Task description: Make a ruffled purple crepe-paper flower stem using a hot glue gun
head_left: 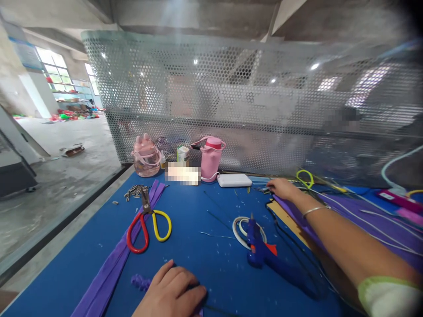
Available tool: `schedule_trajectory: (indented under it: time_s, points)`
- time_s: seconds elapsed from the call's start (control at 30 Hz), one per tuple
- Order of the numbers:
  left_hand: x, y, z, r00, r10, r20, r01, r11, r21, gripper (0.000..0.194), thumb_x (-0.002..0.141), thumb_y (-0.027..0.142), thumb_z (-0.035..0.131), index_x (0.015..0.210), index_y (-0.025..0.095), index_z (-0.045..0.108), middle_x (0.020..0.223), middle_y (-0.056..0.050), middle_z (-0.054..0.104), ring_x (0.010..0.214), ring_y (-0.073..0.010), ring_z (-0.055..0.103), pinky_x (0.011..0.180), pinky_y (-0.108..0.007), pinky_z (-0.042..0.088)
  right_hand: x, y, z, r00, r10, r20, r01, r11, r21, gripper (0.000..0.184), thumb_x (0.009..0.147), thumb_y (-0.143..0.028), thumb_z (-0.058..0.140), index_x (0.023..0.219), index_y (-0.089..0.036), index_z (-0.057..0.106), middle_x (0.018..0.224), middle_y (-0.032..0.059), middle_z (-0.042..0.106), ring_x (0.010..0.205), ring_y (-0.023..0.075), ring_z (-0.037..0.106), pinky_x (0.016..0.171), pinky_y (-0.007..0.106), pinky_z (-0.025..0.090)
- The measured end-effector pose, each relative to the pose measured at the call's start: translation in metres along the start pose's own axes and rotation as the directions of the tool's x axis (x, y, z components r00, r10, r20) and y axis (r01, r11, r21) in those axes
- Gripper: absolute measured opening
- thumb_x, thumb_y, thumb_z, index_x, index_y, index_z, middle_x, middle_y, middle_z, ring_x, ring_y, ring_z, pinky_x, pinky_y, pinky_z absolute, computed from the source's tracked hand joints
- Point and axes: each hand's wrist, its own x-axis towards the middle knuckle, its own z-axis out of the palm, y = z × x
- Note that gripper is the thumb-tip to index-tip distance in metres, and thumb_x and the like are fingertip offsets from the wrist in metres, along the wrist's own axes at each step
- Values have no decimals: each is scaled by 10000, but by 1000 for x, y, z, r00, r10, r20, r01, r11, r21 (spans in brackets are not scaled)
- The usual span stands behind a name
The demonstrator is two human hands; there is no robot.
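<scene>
Curls left grip [175, 288] by the near edge of the blue worktop [188, 246], beside fuzzy purple twist [141, 282]; reaches right grip [276, 187] toward the far edge, right of white plastic case [234, 180]. Cannot tell either clamped or apart.

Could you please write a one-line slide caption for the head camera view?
Left hand low on a blue table, right hand reaching beyond a glue gun, scissors lying across purple strips.

Nothing is legible; the marks on the small box [183, 155] are too small to read.
</scene>
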Motion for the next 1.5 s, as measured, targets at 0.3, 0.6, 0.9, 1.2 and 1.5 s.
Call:
schedule_trajectory:
  time_s: [0.3,0.6,0.9,1.2,1.5]
  points:
    - [-4,-11,22,999,40,-9,-41,998,-52,228,857,339,556,1059,271,638,952,-47,665,871,-191,609,1008,-396,413,-18,-23,-30,958,-2,-286,26,997,79,152,821,-283,618,830,-187,735,980,97,725,899,276,658,779,347,481]
    - [0,9,-14,995,0,97,9,996,-94,298,887,249,515,1167,297,604,1077,-53,658,1011,-210,605,1081,-543,328,-115,-109,-141,769,-15,-639,136,981,140,293,950,-278,336,1122,-170,547,982,113,665,884,214,612,763,315,432]
    - [2,31,-30,996,-67,64,85,936,-341,279,910,232,478,1135,225,644,1091,-84,668,1017,-199,611,977,-404,465,-244,-143,-48,990,-105,-97,130,942,308,373,669,-319,703,1030,-241,649,974,66,710,851,285,655,700,343,454]
    - [54,71,-13,821,-375,430,537,257,-803,479,846,421,593,1220,122,585,1132,-107,654,1063,-220,581,888,-334,428,-243,-171,-76,974,-86,-211,216,649,729,321,871,-413,520,1049,-168,629,953,49,710,844,201,649,730,294,497]
    - [111,98,11,914,-246,322,225,-352,-908,488,681,473,770,1049,179,641,1069,-66,660,1089,-217,551,795,-257,394,-255,-198,-82,961,-85,-264,269,51,962,437,847,-495,597,1164,-195,581,1101,83,682,1044,241,612,996,429,420]
